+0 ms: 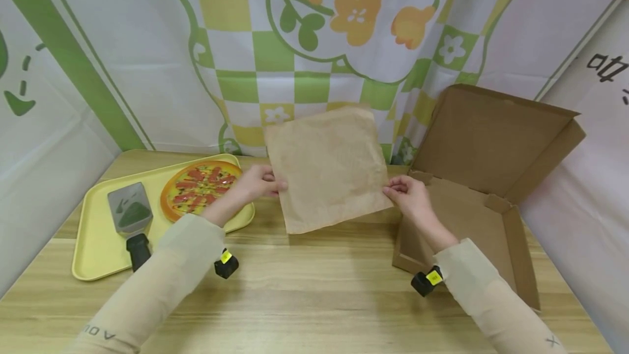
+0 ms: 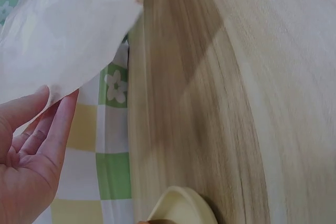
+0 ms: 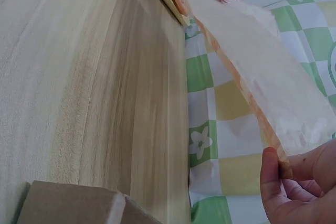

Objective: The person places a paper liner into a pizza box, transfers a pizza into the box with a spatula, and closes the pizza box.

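A square sheet of brown paper (image 1: 328, 171) hangs in the air above the table, tilted up toward the curtain. My left hand (image 1: 259, 183) pinches its left edge between thumb and fingers, as the left wrist view also shows with the left hand (image 2: 37, 145) at the paper (image 2: 68, 30). The right hand (image 1: 408, 195) pinches the opposite edge near the lower right corner. In the right wrist view, the right hand's (image 3: 299, 184) thumb and fingers meet on the paper's rim (image 3: 244, 87).
A yellow tray (image 1: 90, 234) at the left bears a pizza (image 1: 196, 187) and a spatula (image 1: 130, 209) with a black handle. To the right stands a cardboard pizza box (image 1: 472, 223) with its lid raised. A patterned curtain (image 1: 275, 86) hangs behind the wooden table (image 1: 314, 294).
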`<state>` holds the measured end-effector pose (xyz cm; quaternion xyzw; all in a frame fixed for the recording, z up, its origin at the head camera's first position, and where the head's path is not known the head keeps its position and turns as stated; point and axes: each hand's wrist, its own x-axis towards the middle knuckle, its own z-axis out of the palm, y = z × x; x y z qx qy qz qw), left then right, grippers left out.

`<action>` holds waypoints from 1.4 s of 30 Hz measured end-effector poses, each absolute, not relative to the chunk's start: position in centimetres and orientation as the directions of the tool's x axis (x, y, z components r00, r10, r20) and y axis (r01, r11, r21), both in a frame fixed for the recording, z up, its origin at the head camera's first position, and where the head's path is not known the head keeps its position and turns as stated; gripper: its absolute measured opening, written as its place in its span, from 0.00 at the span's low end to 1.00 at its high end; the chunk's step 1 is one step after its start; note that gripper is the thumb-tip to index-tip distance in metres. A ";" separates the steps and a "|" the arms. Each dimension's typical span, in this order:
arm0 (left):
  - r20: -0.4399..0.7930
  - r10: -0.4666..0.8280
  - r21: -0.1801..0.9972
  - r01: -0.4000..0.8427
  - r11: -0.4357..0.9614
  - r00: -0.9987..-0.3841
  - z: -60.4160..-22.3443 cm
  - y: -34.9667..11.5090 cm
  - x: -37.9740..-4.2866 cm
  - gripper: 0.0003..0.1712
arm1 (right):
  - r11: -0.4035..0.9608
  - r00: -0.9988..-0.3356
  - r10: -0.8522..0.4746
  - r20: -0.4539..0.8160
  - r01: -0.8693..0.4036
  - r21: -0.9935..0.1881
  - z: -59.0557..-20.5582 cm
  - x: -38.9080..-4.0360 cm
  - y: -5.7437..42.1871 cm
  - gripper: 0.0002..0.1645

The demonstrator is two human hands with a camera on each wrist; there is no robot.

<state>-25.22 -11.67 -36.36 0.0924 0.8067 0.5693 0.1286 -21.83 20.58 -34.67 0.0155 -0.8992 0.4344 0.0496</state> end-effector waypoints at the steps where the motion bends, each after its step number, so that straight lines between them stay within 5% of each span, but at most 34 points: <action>1: -0.106 0.296 0.941 0.001 0.339 -0.949 -36.4 -11.6 -25.2 0.20 | 0.619 -0.994 0.019 0.104 -0.070 -0.783 -34.6 -21.8 20.6 0.10; 23: -0.119 0.326 0.939 0.001 0.345 -0.938 -36.5 -11.1 -24.5 0.23 | 0.562 -0.990 0.083 0.117 -0.050 -0.826 -34.5 -22.0 20.0 0.11; 42: -0.080 0.291 0.932 0.032 0.361 -0.953 -36.1 -10.7 -24.4 0.11 | 0.564 -0.991 0.083 0.104 -0.039 -0.825 -33.7 -21.5 20.5 0.14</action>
